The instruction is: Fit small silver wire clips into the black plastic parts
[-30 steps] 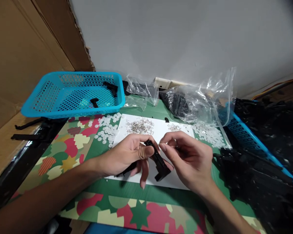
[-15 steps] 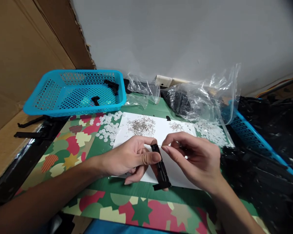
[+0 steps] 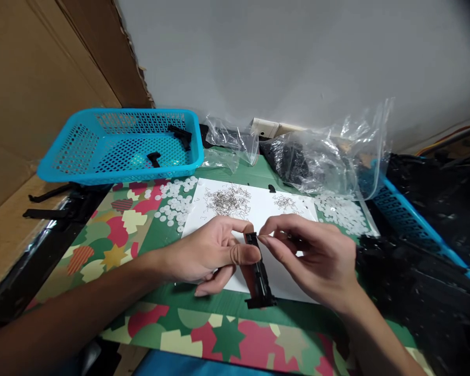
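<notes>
Between thumb and fingers, my left hand (image 3: 215, 256) grips a long black plastic part (image 3: 262, 284) with a wider crosspiece at its lower end. My right hand (image 3: 313, 256) is pinched at the part's upper end, thumb against forefinger. Whatever lies in that pinch is too small to make out now. Under both hands lies a white sheet of paper (image 3: 191, 216). On it are a large pile of tiny thin metal pieces (image 3: 227, 201) and a smaller metal pile (image 3: 285, 202).
White round discs (image 3: 174, 209) lie left of the paper, and more white pieces (image 3: 342, 211) lie to its right. A blue basket (image 3: 121, 177) at the back left holds black parts. Clear plastic bags (image 3: 325, 156) stand behind. Many black parts (image 3: 399, 282) are heaped at right beside another blue basket (image 3: 419, 224).
The right fingertips have come closer to the part's upper end; the thin piece seen between them before no longer shows. The black part has turned slightly in my left hand.
</notes>
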{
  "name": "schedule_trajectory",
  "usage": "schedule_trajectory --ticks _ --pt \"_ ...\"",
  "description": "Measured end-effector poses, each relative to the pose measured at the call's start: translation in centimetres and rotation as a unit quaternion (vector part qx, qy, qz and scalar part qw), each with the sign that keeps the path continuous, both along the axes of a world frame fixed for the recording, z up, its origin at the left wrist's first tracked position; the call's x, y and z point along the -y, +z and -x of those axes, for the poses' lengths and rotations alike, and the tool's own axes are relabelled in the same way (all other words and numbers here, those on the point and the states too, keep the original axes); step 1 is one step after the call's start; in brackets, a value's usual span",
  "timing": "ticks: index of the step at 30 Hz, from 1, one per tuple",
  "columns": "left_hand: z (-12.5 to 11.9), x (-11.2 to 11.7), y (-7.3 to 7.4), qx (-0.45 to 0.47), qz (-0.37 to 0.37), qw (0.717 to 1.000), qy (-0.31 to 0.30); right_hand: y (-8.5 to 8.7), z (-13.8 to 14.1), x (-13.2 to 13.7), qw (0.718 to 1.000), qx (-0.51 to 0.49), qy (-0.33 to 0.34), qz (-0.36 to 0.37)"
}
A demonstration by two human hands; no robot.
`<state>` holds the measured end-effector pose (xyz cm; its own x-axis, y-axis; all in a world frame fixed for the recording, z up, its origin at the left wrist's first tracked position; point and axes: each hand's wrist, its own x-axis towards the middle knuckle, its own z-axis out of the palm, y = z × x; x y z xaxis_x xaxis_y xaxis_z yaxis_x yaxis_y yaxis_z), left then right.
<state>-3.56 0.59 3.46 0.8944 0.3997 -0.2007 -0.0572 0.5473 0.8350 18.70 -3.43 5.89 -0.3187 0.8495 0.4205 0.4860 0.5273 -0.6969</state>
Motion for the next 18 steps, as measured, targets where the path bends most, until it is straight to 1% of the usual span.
schedule_trajectory --ticks 5,10,14,18 --pt "-0.01 -0.05 -0.07 0.005 -0.001 1.0 -0.001 0.12 0.33 -0.03 1.0 -0.003 0.006 -0.026" --pt "-0.05 -0.07 -0.21 0.012 0.003 1.0 -0.005 -0.04 0.68 0.32 0.999 -0.001 -0.021 -0.033" --pt "0.02 -0.05 -0.15 -0.007 -0.002 1.0 -0.002 -0.33 0.73 0.42 0.998 -0.004 -0.033 -0.045" --pt "0.07 -0.05 -0.35 -0.005 -0.003 1.0 -0.001 -0.59 0.37 0.27 0.998 -0.022 -0.006 -0.061"
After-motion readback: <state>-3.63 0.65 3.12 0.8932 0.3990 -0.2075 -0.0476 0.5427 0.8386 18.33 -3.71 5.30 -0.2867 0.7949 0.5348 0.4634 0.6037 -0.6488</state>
